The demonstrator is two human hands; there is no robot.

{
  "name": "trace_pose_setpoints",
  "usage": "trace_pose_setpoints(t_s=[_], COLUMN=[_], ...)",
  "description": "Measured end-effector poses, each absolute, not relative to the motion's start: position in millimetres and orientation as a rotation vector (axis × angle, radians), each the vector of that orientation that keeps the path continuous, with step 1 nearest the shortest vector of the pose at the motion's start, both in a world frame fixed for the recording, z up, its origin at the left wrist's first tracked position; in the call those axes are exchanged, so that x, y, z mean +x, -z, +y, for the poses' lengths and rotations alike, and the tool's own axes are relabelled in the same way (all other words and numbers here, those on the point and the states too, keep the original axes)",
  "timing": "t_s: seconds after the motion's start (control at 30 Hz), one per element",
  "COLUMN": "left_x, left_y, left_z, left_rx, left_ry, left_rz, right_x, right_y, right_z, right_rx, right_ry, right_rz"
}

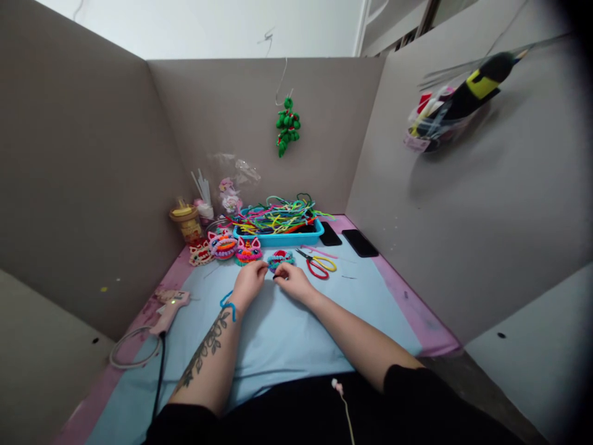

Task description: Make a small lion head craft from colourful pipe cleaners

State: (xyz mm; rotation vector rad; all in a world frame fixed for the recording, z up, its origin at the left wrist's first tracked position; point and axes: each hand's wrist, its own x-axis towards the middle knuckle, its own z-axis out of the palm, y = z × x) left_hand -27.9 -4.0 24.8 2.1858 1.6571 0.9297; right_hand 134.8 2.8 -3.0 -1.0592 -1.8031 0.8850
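My left hand (250, 279) is closed in a pinch, its fingertips at the near left side of a small teal and red pipe-cleaner figure (280, 257). What those fingers hold, if anything, is too small to make out. My right hand (294, 282) is also closed, just in front of the same figure and partly hiding it. A tiny dark spot shows at its fingertips; I cannot tell what it is. A blue pipe cleaner (227, 303) is looped around my left wrist. Left of the hands sit finished-looking fuzzy figures, one pink and orange (249, 252), one purple and orange (223, 246).
Behind stands a blue tray (278, 240) heaped with pipe cleaners (278, 216). Scissors (317, 266) with red and yellow handles lie to the right, near two black phones (330, 234). A glue gun (170, 309) with its cord rests at left. Grey partitions (259, 123) enclose the table.
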Motion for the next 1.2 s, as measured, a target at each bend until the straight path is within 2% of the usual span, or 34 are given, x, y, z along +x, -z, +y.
trace_pose_setpoints(t_s=[0.23, 0.7, 1.2], left_x=[-13.4, -9.4, -6.8], left_y=[-22.2, -20.1, -23.1], left_z=[-10.5, -15.0, -16.1], left_rx=[2.201, 2.34, 2.38], left_ry=[-1.036, -0.987, -0.901], left_rz=[1.51, 1.435, 1.437], right_x=[154.2, 157.4, 158.9], right_y=[-6.6, 1.7, -2.9], right_z=[4.3, 1.5, -0.1], right_rx=[-0.939, -0.972, -0.936], right_ry=[-0.962, -0.685, -0.745], right_rz=[-1.573, -1.852, -1.85])
